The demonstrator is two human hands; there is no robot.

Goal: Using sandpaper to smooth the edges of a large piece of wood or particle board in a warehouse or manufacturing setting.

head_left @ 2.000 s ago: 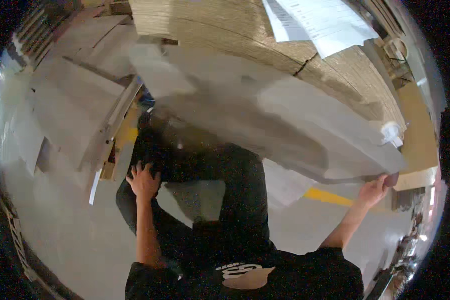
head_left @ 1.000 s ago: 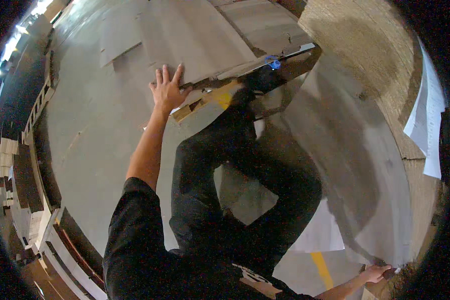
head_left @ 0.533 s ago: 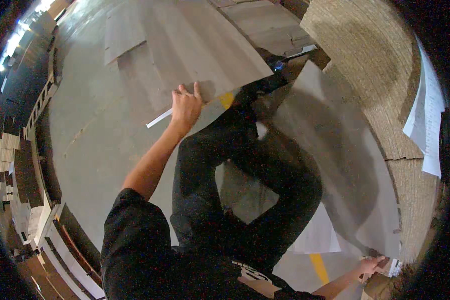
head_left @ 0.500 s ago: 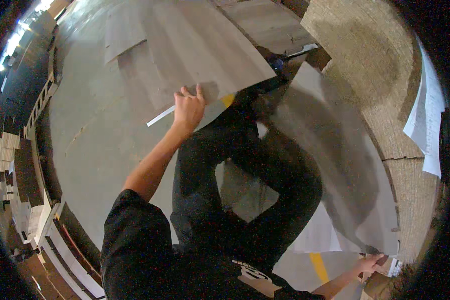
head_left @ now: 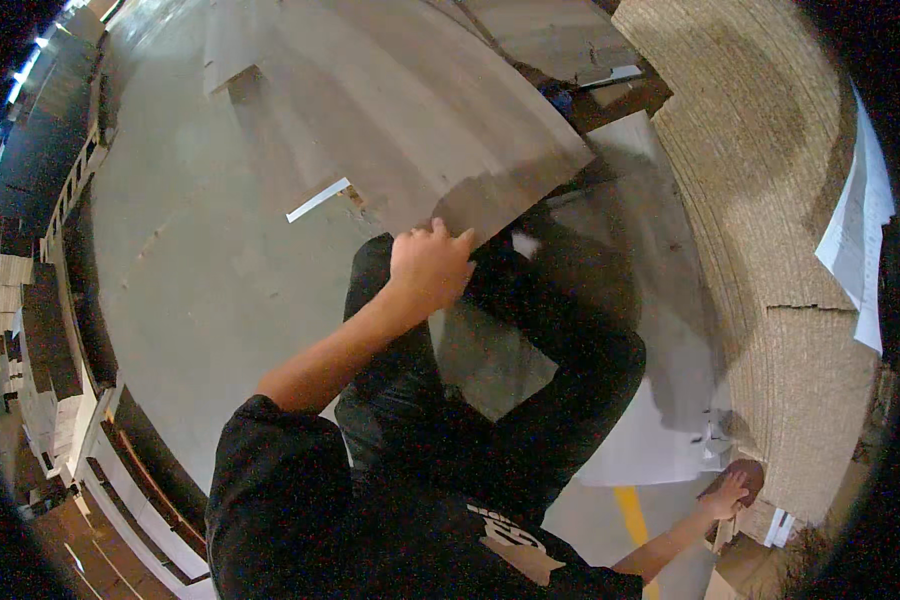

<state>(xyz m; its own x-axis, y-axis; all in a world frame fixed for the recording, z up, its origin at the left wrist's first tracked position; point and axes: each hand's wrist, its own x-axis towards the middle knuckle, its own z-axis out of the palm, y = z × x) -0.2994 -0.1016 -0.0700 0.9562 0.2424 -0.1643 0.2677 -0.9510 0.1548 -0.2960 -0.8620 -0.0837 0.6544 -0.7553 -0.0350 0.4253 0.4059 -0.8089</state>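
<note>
A large grey-brown wood-look panel (head_left: 390, 110) lies in front of my knees. My left hand (head_left: 432, 265) is closed over its near edge, fingertips on the upper face. Low at the right, my right hand (head_left: 735, 497) grips a reddish-brown rounded pad (head_left: 747, 478), its exact kind unclear. That hand is beside the stack of ribbed, tan sheets. Another greyish panel (head_left: 670, 370) lies along my right leg, partly in shadow. Left of my left hand, a white strip (head_left: 318, 200) lies at the large panel's edge.
Tall layered tan sheets (head_left: 740, 150) rise at the right, with white paper (head_left: 855, 220) hanging against them. A further panel (head_left: 545, 40) lies at the far right. Yellow floor tape (head_left: 635, 525) runs near my right forearm. Stacked boards (head_left: 15, 280) stand at the far left.
The large panel and my left hand have come nearer my knees and to the right. My right hand has moved up slightly, and the pad now shows in it. The right-hand panel's position looks different.
</note>
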